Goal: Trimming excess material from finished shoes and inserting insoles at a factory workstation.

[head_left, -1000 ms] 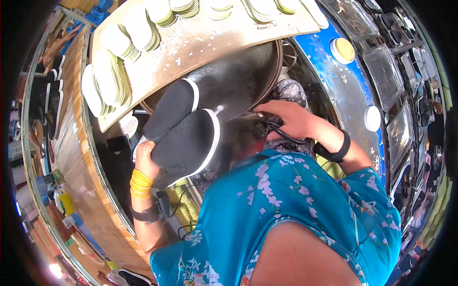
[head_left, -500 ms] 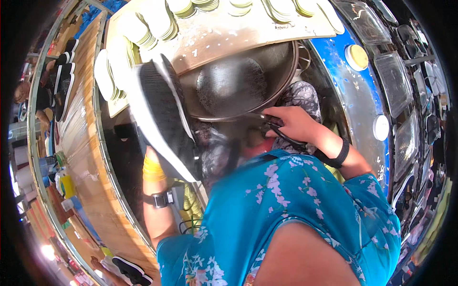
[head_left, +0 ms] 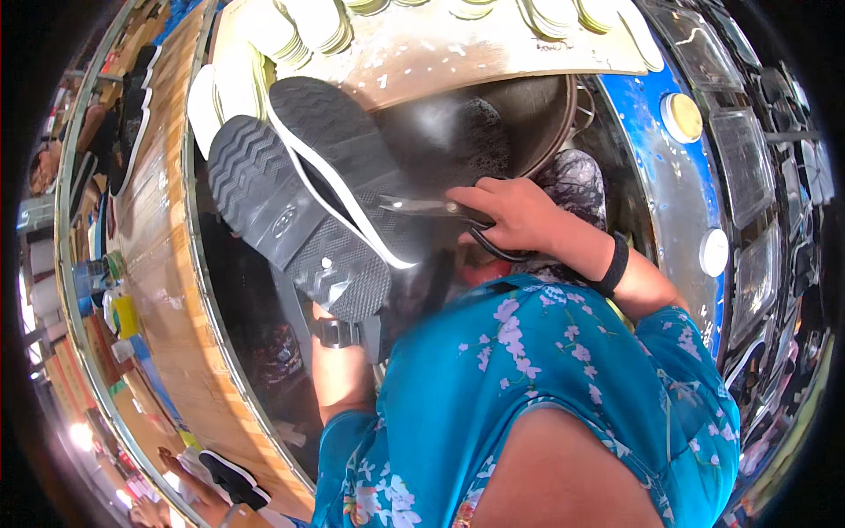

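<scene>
A pair of black shoes with white edging hangs over a dark round pan, soles turned up towards me. One black sole faces me broadly, and the other shoe lies behind it, farther right. My left hand holds the pair from below; its fingers are hidden behind the soles. My right hand is closed round the handles of a pair of scissors. The blades point left, a little apart, with their tips close to the right shoe; whether they touch it I cannot tell.
Stacks of pale insoles line a board beyond the pan. On my left runs a wooden bench with dark shoes along it. A blue-edged metal table with two round lids stands right. Another person's hand shows lower left.
The shoes have turned from a blurred side view to soles up, with both now showing. My right hand and the scissors have moved left to the shoes.
</scene>
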The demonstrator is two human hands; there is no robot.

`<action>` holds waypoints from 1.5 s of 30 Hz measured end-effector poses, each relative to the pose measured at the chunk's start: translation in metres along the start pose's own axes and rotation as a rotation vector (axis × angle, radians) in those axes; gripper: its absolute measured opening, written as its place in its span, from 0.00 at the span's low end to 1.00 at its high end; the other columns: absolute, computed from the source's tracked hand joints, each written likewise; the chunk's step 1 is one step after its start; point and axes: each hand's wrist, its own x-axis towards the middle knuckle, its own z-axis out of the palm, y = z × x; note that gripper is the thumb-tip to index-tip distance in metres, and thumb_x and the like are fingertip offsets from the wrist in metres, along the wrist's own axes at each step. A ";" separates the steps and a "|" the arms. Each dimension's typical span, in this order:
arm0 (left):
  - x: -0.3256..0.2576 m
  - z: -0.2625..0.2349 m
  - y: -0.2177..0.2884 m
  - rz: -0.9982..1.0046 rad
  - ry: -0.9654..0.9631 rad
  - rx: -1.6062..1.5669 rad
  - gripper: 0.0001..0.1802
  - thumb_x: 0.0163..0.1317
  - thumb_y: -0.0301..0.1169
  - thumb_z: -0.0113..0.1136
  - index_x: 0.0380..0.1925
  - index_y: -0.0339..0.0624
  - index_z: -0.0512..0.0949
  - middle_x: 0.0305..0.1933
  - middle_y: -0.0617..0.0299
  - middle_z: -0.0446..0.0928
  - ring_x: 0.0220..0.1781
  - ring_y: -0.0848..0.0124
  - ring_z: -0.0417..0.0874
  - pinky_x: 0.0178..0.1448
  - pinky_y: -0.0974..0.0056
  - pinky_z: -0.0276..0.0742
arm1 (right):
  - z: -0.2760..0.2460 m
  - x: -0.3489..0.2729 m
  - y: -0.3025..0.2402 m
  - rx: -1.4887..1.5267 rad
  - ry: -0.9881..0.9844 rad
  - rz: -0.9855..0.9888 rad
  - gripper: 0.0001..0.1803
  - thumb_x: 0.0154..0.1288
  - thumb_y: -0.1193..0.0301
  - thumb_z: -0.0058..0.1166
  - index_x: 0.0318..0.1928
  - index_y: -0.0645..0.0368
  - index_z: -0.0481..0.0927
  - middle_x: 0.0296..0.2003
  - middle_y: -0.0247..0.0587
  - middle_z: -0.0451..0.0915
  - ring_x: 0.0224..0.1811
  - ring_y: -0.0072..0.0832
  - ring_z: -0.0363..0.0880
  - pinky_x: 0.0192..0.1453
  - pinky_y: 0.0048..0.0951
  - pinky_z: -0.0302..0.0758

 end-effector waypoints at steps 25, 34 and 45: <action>0.022 0.010 0.066 0.180 0.418 -0.633 0.15 0.57 0.22 0.46 0.45 0.40 0.74 0.37 0.63 0.78 0.39 0.76 0.76 0.47 0.69 0.73 | 0.001 -0.006 0.005 0.206 -0.052 -0.168 0.28 0.40 0.67 0.67 0.45 0.62 0.74 0.34 0.53 0.78 0.37 0.42 0.80 0.40 0.32 0.74; -0.162 -0.181 0.105 0.244 0.924 1.300 0.12 0.47 0.31 0.60 0.17 0.33 0.69 0.19 0.44 0.69 0.24 0.48 0.73 0.27 0.54 0.67 | 0.012 0.055 0.006 0.417 -0.110 0.422 0.31 0.47 0.67 0.62 0.54 0.60 0.68 0.25 0.33 0.73 0.25 0.21 0.69 0.30 0.24 0.68; -0.416 -0.438 -0.005 -0.280 1.675 1.635 0.27 0.57 0.48 0.51 0.47 0.37 0.71 0.53 0.44 0.69 0.57 0.52 0.68 0.62 0.57 0.61 | 0.047 0.095 -0.029 0.159 -0.198 0.282 0.29 0.40 0.68 0.65 0.46 0.65 0.73 0.29 0.54 0.79 0.35 0.36 0.79 0.41 0.32 0.72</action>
